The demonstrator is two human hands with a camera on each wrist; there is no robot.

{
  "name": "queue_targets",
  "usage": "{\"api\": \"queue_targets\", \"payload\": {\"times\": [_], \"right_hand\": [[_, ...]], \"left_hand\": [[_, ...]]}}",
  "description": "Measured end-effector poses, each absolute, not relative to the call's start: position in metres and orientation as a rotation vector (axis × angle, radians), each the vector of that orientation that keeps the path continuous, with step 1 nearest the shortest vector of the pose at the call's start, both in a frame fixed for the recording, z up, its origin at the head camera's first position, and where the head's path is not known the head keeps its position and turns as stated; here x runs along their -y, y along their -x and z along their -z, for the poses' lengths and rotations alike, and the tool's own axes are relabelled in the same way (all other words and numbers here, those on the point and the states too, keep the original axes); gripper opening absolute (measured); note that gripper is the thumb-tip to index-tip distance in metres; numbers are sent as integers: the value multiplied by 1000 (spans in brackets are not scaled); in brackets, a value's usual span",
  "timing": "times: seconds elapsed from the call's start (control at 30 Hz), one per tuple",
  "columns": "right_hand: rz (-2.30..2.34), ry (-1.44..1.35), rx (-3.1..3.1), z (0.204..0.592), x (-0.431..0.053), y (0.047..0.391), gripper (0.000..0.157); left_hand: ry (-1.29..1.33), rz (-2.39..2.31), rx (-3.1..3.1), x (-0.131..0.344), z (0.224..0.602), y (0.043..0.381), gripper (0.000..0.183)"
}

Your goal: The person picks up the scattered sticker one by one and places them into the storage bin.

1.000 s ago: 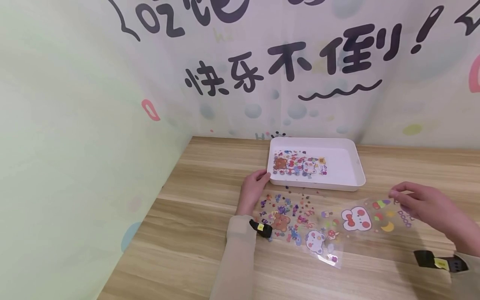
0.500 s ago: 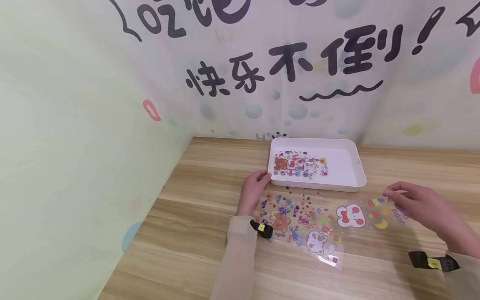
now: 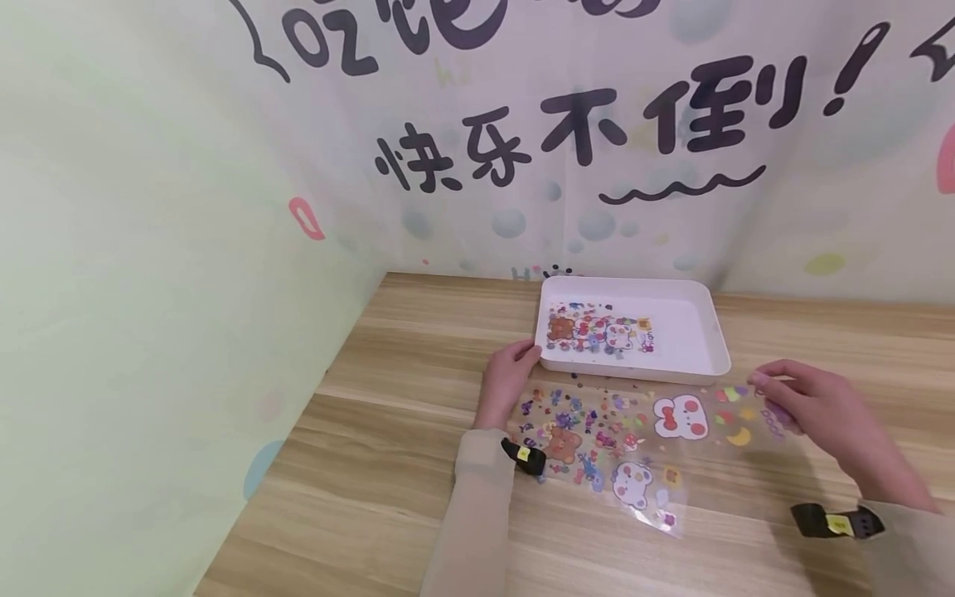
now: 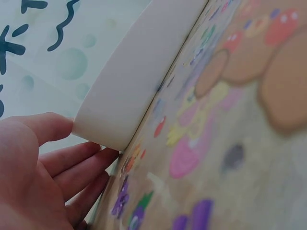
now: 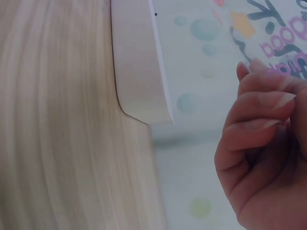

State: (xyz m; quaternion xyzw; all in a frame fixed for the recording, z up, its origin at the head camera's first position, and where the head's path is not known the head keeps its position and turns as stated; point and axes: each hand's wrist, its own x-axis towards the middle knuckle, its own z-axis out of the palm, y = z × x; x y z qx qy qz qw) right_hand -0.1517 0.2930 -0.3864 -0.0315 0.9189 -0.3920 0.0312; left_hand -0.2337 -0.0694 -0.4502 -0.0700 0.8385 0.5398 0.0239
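Observation:
A clear plastic sticker sheet with cartoon bears, a rabbit and small motifs lies on the wooden table, its right part lifted and bent. My right hand pinches the raised upper right end between thumb and fingertips; the right wrist view shows the other fingers curled. A shallow white tray stands behind the sheet. My left hand holds its near left corner, thumb at the rim and fingers against the outer wall in the left wrist view. The left wrist is over the sheet's left edge.
Inside the tray, at its left, lies another sticker sheet with similar prints. A printed cloth with large black characters hangs right behind the tray. A pale green wall borders the wooden table on the left.
My right hand has moved left with the lifted end of the sticker sheet, and the rabbit print has shifted left and slightly up. My left hand stays at the tray corner.

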Motion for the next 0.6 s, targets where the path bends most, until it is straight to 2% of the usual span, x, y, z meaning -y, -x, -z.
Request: {"api": "queue_targets", "payload": {"times": [0.6], "right_hand": [[1315,27,-2858,397,-271,174,44]], "left_hand": [[274,-1657,-2605,68,448,232,35]]}}
